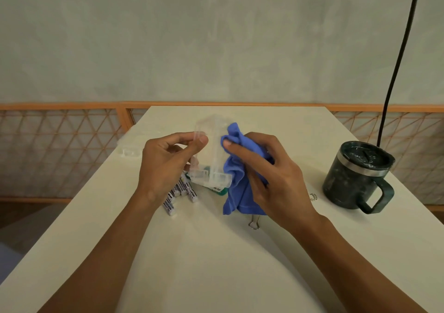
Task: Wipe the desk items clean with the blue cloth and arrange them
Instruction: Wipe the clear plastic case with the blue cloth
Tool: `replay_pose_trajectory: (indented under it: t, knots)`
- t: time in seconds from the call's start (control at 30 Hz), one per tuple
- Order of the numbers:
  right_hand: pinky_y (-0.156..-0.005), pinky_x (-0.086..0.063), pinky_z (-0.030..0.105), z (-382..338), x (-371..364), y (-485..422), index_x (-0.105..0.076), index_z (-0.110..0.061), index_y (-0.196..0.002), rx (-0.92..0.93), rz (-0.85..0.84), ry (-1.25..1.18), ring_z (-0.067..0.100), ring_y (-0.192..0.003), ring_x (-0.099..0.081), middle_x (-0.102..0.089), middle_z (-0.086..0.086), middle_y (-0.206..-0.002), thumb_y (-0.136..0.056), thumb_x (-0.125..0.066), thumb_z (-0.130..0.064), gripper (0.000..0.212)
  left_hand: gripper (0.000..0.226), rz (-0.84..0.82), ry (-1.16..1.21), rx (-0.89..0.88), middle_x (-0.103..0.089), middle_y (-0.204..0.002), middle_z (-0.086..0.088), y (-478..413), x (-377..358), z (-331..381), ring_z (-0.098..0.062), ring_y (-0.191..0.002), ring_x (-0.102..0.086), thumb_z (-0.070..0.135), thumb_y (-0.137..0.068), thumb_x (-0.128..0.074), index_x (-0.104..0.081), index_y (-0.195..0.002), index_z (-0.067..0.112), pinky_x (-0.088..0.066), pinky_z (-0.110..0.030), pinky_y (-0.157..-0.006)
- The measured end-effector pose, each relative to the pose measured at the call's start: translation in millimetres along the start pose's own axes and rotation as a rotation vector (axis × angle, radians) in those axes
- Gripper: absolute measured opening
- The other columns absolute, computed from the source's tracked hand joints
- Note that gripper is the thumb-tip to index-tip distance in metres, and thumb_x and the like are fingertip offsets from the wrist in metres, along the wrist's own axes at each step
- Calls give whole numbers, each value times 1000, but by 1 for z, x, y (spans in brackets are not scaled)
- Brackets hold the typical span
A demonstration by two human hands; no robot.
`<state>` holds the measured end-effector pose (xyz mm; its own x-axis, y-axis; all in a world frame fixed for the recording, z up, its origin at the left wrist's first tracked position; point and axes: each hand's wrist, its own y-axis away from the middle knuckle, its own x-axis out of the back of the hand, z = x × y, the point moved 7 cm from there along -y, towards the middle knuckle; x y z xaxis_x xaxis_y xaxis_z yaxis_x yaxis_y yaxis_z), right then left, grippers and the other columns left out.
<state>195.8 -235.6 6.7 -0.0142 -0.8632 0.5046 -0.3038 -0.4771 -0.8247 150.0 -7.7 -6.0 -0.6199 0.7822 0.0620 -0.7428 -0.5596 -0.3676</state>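
Above the tabletop (216, 252), the clear plastic box (211, 154) is held with its long axis running near to far. The left hand (163, 168) pinches its left wall with curled fingers. The right hand (274, 180), fingers clamped on the blue cloth (236, 192), presses it against the box's right side.

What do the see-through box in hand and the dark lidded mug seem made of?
The see-through box looks like hard clear plastic: glossy, with moulded ribs. The dark lidded mug seems coated metal, perhaps steel: a bare silvery band rings it below the lid, and its finish looks matte, speckled.
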Motion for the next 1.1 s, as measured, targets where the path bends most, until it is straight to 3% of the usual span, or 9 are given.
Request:
replay_pose_trajectory:
  t: [0.2,0.3,0.47,0.57,0.63,0.7,0.87,1.03,1.1]
  knots:
    - [-110,-43,20,4,-6,1,-58,-25,-152,-63,-51,-40,16,-132,-55,-53,-1,-149,-111,-49,-10,45,18,-39,-82,-45,-82,-87,1,-3,4,1,-19,-66,-72,31,-93,-84,-86,-110,25,-59,-23,-60]
    - [-107,-45,24,4,-4,1,-58,-27,-154,-108,-55,-35,11,-132,-55,-50,-8,-147,-114,-44,-24,42,17,-22,-116,-36,-82,-87,1,-2,3,-1,-16,-64,-73,31,-94,-84,-86,-109,24,-60,-25,-60]
    - [-105,-46,29,-7,-18,6,-63,-24,-150,57,-208,-19,19,-129,-55,-51,-1,-143,-106,-54,-4,50,15,87,-96,22,-83,-88,1,-10,21,-7,-30,-67,-77,30,-92,-86,-86,-106,25,-66,-37,-68]
    - [-107,-44,27,-2,-14,3,-63,-29,-150,19,-180,-16,15,-130,-54,-49,-8,-144,-114,-44,-22,41,17,46,-136,-26,-82,-89,3,-6,17,-2,-26,-66,-77,33,-93,-85,-86,-108,25,-64,-32,-66]
    - [-106,-50,37,9,-8,1,-61,-30,-148,-76,-104,-41,22,-131,-56,-53,-1,-146,-112,-46,-18,41,18,5,-173,-66,-82,-91,5,-3,9,2,-22,-65,-76,34,-94,-85,-86,-109,26,-62,-28,-64]
    - [-105,-50,37,13,-3,-1,-61,-29,-147,-114,-69,-29,24,-130,-57,-54,4,-145,-109,-48,-13,43,16,6,-171,-64,-82,-93,4,-3,5,2,-22,-65,-76,34,-93,-85,-86,-108,27,-65,-34,-67]
    - [-108,-46,32,-7,-19,4,-64,-23,-149,0,-179,-40,17,-133,-52,-50,-7,-144,-110,-49,-13,43,10,125,-45,54,-82,-92,-1,-10,20,-12,-28,-66,-75,24,-91,-87,-87,-98,31,-68,-49,-74]
    - [-105,-46,30,-4,-12,3,-61,-25,-152,-2,-130,-14,16,-132,-53,-52,-4,-144,-114,-44,-21,41,8,176,-7,82,-81,-89,-3,-10,21,-16,-22,-61,-71,25,-92,-86,-86,-100,24,-64,-34,-63]
    - [-102,-49,35,-6,-14,5,-62,-25,-151,6,-129,-10,20,-131,-55,-54,-1,-144,-108,-56,-6,47,8,194,-8,73,-81,-89,-4,-8,20,-16,-21,-60,-71,25,-93,-86,-86,-100,22,-62,-32,-62]
